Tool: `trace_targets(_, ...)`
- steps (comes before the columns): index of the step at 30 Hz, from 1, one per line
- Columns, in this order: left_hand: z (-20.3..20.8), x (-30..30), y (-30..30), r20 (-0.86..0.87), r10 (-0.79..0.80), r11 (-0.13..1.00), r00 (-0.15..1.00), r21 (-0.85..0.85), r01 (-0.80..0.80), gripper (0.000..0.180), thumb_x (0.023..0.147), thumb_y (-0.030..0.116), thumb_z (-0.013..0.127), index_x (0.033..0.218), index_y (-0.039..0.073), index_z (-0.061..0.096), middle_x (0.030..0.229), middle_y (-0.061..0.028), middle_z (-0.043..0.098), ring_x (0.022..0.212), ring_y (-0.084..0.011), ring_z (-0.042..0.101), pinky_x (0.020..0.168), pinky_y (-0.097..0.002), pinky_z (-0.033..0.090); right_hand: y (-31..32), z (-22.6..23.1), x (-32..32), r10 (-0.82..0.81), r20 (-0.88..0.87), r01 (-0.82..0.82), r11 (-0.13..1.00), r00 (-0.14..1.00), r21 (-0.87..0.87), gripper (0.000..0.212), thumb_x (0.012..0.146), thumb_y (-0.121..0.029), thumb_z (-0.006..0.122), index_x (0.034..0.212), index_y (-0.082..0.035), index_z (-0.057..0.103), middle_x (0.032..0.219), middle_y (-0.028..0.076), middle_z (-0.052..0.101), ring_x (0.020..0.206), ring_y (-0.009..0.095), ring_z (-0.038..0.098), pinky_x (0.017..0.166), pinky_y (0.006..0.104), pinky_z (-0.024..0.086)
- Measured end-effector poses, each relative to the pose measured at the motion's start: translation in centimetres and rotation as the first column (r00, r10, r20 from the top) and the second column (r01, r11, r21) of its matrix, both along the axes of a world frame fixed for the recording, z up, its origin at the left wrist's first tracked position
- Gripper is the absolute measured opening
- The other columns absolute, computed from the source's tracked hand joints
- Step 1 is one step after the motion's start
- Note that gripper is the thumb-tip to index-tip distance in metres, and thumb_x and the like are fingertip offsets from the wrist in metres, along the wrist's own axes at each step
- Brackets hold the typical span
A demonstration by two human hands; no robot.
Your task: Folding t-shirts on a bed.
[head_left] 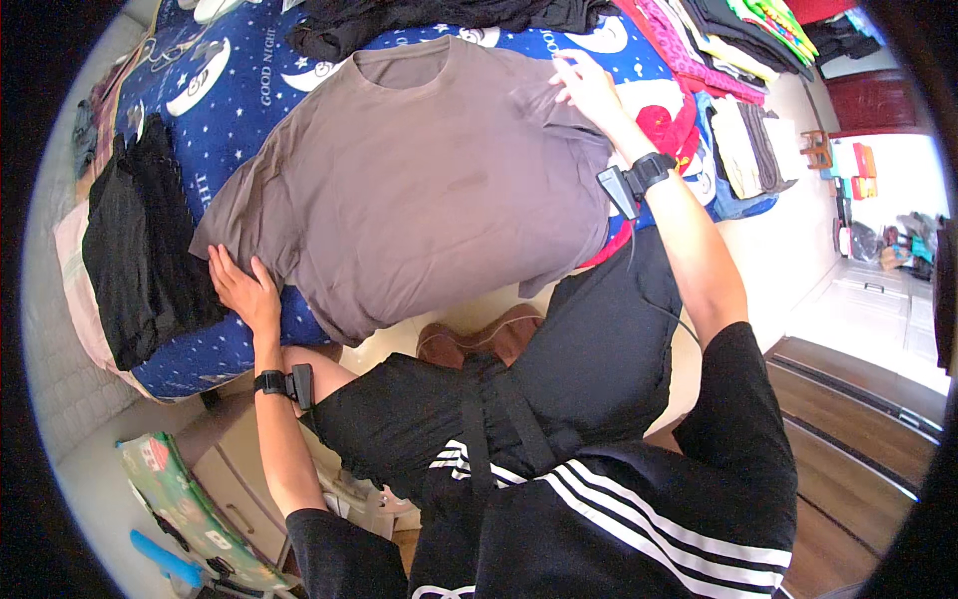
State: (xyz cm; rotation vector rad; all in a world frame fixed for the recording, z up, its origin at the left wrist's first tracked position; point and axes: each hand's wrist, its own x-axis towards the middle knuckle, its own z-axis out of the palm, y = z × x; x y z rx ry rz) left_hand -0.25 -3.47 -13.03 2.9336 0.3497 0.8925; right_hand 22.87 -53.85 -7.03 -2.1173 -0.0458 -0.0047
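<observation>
A grey-brown short-sleeved T-shirt [429, 190] lies spread on the bed in front of me, neckline at the far side and hem toward my lap. My left hand [244, 292] rests at the edge of its left sleeve, fingers stretched out and apart. My right hand [587, 88] is over the far right sleeve, where the cloth is bunched; its fingers are bent but apart, and I see no cloth gripped between them. Each wrist wears a black strap with a small grey device.
The bed has a blue sheet [244, 95] with moons and stars. Black clothing [140, 250] lies at the left, and more dark cloth [419, 20] at the far edge. Folded clothes [743, 150] are stacked at the right. Brown drawers [848, 459] stand at the lower right.
</observation>
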Motion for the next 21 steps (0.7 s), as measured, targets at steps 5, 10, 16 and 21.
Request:
trace_targets(5,-0.2,0.8,-0.4,0.028,-0.016,1.000,0.999,0.004,0.016,0.059,0.088,0.022,0.056,0.140,0.003,0.033,0.146,-0.0151,0.033,0.130,-0.0359,0.034,0.106,-0.0470,0.029,-4.9,-3.4,0.6,-0.168,0.072,0.182,0.879,0.983,-0.441,0.045,0.090,-0.047,0.053,0.098,-0.003,0.064,0.087,0.017,0.068,0.084,0.030,0.065,0.076,0.0372,0.050)
trace_targets(10,-0.4,0.0,0.0,0.019,0.014,1.000,1.000,0.012,-0.014,0.060,0.088,0.023,0.056,0.140,0.004,0.032,0.146,-0.0139,0.033,0.130,-0.0360,0.035,0.106,-0.0476,0.030,-1.5,-0.8,-7.6,0.129,-0.084,-0.154,0.850,0.988,-0.504,0.029,0.084,-0.032,0.063,0.096,-0.005,0.063,0.094,0.016,0.065,0.089,0.033,0.062,0.080,0.0383,0.049)
trace_targets(16,-0.5,0.1,-0.3,0.019,0.012,1.000,1.000,0.014,-0.012,0.060,0.089,0.025,0.055,0.141,0.005,0.032,0.147,-0.0132,0.032,0.130,-0.0357,0.035,0.105,-0.0483,0.031,-2.1,-2.1,-10.9,0.242,0.086,-0.110,0.693,0.966,-0.713,0.027,0.070,-0.019,0.074,0.091,-0.008,0.061,0.090,0.010,0.061,0.094,0.029,0.059,0.080,0.0396,0.047)
trace_targets(21,-0.3,-0.1,-0.3,0.024,0.014,1.000,1.000,0.020,-0.015,0.059,0.090,0.027,0.054,0.140,0.004,0.032,0.147,-0.0131,0.032,0.131,-0.0353,0.035,0.105,-0.0481,0.031,-3.3,-2.8,-13.3,0.350,-0.044,-0.260,0.600,0.936,-0.757,0.026,0.070,-0.020,0.075,0.089,-0.009,0.061,0.094,0.007,0.061,0.099,0.026,0.057,0.082,0.0397,0.046)
